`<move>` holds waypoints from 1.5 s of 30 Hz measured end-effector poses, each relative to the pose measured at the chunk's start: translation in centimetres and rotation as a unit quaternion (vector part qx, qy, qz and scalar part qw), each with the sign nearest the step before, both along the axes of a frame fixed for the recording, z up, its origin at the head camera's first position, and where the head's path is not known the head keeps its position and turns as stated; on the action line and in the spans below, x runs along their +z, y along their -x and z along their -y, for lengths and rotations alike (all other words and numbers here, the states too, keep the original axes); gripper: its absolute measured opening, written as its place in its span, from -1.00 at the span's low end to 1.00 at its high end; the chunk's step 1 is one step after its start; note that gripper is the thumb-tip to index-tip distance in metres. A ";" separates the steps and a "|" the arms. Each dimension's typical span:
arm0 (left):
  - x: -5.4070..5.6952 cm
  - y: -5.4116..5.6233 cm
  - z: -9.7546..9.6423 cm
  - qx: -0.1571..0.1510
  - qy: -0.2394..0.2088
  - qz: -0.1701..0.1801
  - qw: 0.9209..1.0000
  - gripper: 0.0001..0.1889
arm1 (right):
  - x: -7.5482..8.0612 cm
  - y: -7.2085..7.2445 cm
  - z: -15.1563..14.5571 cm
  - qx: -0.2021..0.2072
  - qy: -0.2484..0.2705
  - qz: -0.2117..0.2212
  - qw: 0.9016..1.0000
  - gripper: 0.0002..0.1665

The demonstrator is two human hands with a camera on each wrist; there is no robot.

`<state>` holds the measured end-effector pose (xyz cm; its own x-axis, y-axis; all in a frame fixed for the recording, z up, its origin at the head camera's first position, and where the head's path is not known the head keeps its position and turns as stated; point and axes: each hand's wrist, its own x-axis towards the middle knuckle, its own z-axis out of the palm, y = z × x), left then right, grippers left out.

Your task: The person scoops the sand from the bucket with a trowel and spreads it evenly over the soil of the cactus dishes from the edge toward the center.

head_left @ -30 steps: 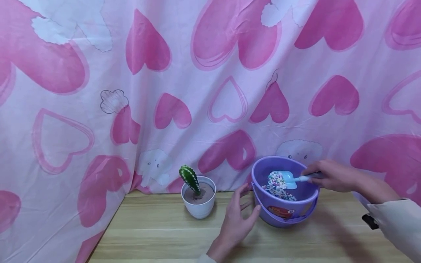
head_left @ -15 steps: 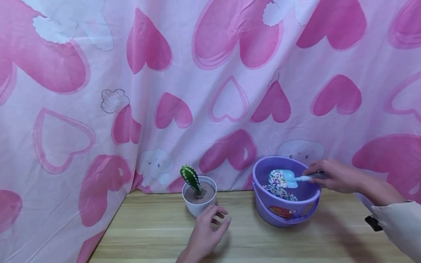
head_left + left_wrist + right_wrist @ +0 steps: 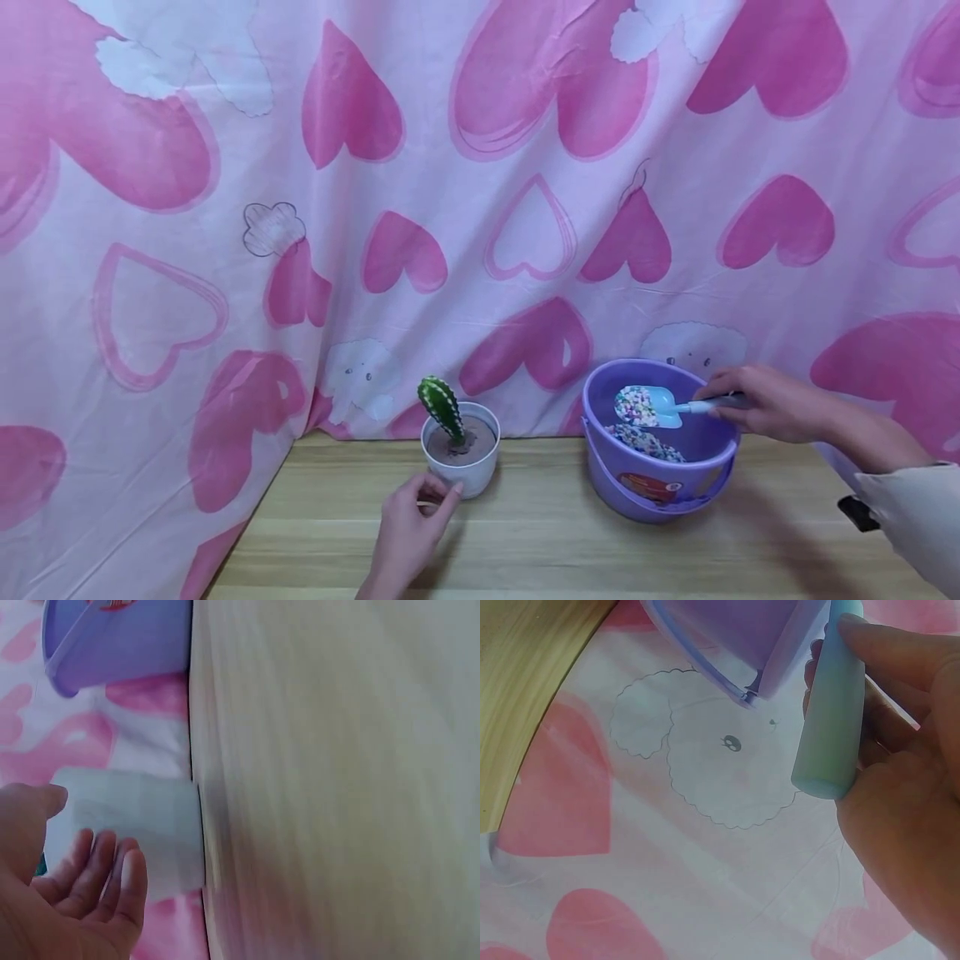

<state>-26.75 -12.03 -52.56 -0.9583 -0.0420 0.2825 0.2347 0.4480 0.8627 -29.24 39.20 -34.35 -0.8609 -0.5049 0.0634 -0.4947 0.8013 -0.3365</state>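
Observation:
My right hand [image 3: 783, 406] grips the pale blue handle [image 3: 831, 712] of a small shovel [image 3: 663, 407]. Its blade, loaded with small multicoloured pellets [image 3: 634, 406], is over the mouth of a purple bucket [image 3: 609, 479]. More pellets [image 3: 647, 443] lie inside the bucket. To the left stands a white pot [image 3: 471, 478] of brown soil, with a leaning green cactus [image 3: 440, 407] in it. My left hand [image 3: 408, 529] is at the pot's near left side, its fingers loosely bent and thumb apart. In the left wrist view, its fingers [image 3: 133, 881] overlap the pot's wall.
Both containers stand on a light wooden table [image 3: 540, 542], near its back edge. Right behind hangs a pink and white curtain [image 3: 517, 358] printed with hearts. The bucket's handle hangs down across its front.
My left hand has moved left, from beside the bucket to the pot. The right hand keeps the loaded shovel almost still over the bucket. The view has shifted slightly.

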 end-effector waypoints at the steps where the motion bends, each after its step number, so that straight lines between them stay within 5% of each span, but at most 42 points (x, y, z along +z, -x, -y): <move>1: 0.0 0.1 0.2 0.012 0.003 0.005 1.000 -0.69 | 0.0 0.0 0.0 0.000 -0.001 -0.005 1.000 -0.75; 8: 0.0 1.2 1.1 0.056 0.034 0.009 0.998 -0.38 | -0.1 -0.2 -0.2 -0.007 -0.002 -0.013 1.000 -0.73; 21: -0.8 3.3 0.5 0.005 0.007 0.016 1.000 0.16 | 0.0 -0.5 0.6 -0.015 0.001 -0.032 0.999 -0.73; 31: -1.1 4.3 -0.2 -0.021 0.005 -0.021 1.000 0.27 | 0.1 -0.4 1.0 -0.001 0.002 -0.045 0.999 -0.74; 45: -0.4 4.3 -0.5 -0.023 -0.003 -0.003 1.000 0.22 | 0.8 -0.7 2.6 0.001 -0.011 -0.059 0.998 -0.73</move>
